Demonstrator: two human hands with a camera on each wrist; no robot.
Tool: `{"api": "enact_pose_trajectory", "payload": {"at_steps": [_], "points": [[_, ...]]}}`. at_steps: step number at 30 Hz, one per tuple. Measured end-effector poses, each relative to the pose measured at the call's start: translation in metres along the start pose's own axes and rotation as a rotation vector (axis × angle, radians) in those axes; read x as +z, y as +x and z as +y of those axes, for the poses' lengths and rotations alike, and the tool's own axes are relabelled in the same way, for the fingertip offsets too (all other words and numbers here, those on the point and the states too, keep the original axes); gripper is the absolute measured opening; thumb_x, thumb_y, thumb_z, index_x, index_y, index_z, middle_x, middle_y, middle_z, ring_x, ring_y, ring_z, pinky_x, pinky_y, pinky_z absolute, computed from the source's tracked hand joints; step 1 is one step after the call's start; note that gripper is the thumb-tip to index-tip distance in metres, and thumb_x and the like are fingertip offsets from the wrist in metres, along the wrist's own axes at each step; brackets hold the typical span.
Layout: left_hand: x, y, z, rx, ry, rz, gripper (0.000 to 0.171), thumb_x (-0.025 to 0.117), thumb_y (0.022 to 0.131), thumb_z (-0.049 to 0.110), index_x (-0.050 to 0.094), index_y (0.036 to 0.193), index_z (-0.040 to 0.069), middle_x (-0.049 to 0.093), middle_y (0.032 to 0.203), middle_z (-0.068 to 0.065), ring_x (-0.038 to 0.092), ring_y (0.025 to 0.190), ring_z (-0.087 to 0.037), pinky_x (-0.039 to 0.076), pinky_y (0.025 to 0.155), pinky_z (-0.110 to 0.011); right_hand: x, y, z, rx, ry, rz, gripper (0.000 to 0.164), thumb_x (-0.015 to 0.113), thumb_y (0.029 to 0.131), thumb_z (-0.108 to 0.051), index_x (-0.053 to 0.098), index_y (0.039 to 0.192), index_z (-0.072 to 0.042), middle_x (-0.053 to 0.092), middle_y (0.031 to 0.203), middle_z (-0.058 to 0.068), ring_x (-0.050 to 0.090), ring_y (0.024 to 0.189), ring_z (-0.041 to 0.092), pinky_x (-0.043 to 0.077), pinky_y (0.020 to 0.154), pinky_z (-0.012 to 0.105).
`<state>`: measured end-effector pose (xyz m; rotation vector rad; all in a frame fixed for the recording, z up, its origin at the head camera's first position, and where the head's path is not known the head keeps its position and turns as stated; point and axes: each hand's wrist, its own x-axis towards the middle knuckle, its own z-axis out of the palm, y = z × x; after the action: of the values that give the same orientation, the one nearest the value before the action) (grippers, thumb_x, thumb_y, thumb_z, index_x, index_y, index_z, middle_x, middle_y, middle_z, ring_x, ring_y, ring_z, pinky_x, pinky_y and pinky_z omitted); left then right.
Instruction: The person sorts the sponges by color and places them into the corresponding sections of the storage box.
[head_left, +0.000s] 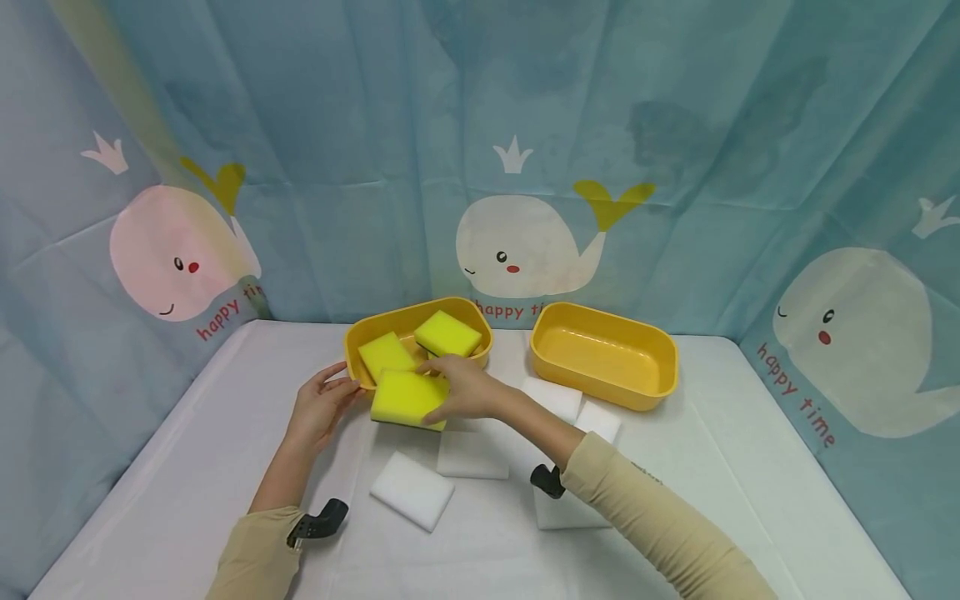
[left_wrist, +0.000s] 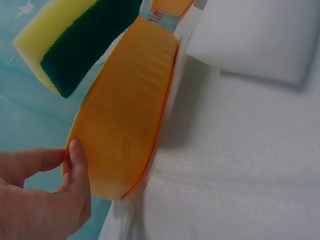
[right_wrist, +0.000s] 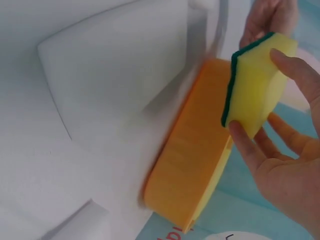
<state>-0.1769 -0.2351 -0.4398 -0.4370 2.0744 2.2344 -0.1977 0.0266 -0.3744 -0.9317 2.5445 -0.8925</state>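
The right hand [head_left: 468, 389] held a sponge [head_left: 405, 398] between parted thumb and fingers, at the near rim of a tray [head_left: 401, 323]. Left of this grip, the left hand [head_left: 321, 408] pinched the tray's end.

Whale-print curtain [head_left: 405, 167] behind white table [head_left: 735, 467]

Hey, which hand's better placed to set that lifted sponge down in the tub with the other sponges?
Right, most likely: the right hand holds the sponge near the tub, while the left hand pinches the tub's rim, perhaps steadying it.
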Motion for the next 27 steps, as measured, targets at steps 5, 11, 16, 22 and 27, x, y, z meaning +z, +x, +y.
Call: {"api": "enact_pose_trajectory", "payload": {"at_steps": [5, 11, 16, 22, 27], "points": [[0.000, 0.000, 0.000, 0.000, -0.001, -0.003, 0.069, 0.058, 0.107, 0.003, 0.024, 0.166, 0.001, 0.059, 0.113, -0.005, 0.071, 0.089, -0.001, 0.058, 0.093, -0.020, -0.005, 0.001, -0.001, 0.018, -0.032, 0.017, 0.072, 0.092, 0.083, -0.021, 0.060, 0.146, -0.005, 0.062, 0.140, 0.014, 0.056, 0.129, 0.028, 0.049, 0.111, 0.040], [-0.001, -0.001, 0.000, 0.009, -0.014, -0.015, 0.068, 0.058, 0.107, 0.002, 0.024, 0.166, 0.000, 0.059, 0.111, -0.004, 0.071, 0.087, 0.000, 0.059, 0.092, -0.019, -0.008, 0.006, -0.004, 0.025, -0.042, 0.029, 0.071, 0.090, 0.085, -0.023, 0.060, 0.146, -0.004, 0.062, 0.142, 0.015, 0.056, 0.131, 0.030, 0.050, 0.111, 0.041], [-0.002, 0.000, -0.001, 0.014, -0.024, -0.026, 0.069, 0.058, 0.107, 0.001, 0.024, 0.166, 0.000, 0.061, 0.112, -0.004, 0.071, 0.085, 0.000, 0.059, 0.093, -0.020, -0.010, 0.011, -0.007, 0.050, -0.057, 0.048, 0.071, 0.088, 0.087, -0.028, 0.059, 0.147, -0.003, 0.063, 0.142, 0.015, 0.057, 0.131, 0.030, 0.051, 0.111, 0.041], [-0.002, 0.001, -0.001, 0.014, -0.019, -0.027, 0.068, 0.058, 0.107, 0.001, 0.024, 0.166, 0.000, 0.060, 0.107, -0.001, 0.071, 0.086, 0.000, 0.059, 0.094, -0.021, -0.012, 0.016, -0.013, 0.081, -0.069, 0.083, 0.073, 0.086, 0.089, -0.032, 0.057, 0.148, -0.001, 0.062, 0.143, 0.015, 0.057, 0.129, 0.029, 0.050, 0.111, 0.041], [-0.001, 0.000, 0.000, 0.021, -0.016, -0.025, 0.068, 0.058, 0.107, 0.001, 0.025, 0.166, -0.001, 0.060, 0.106, 0.000, 0.070, 0.086, 0.000, 0.058, 0.093, -0.020, -0.011, 0.022, -0.017, 0.092, -0.082, 0.114, 0.071, 0.085, 0.089, -0.031, 0.058, 0.146, 0.001, 0.063, 0.142, 0.016, 0.058, 0.125, 0.028, 0.050, 0.107, 0.039]]}}
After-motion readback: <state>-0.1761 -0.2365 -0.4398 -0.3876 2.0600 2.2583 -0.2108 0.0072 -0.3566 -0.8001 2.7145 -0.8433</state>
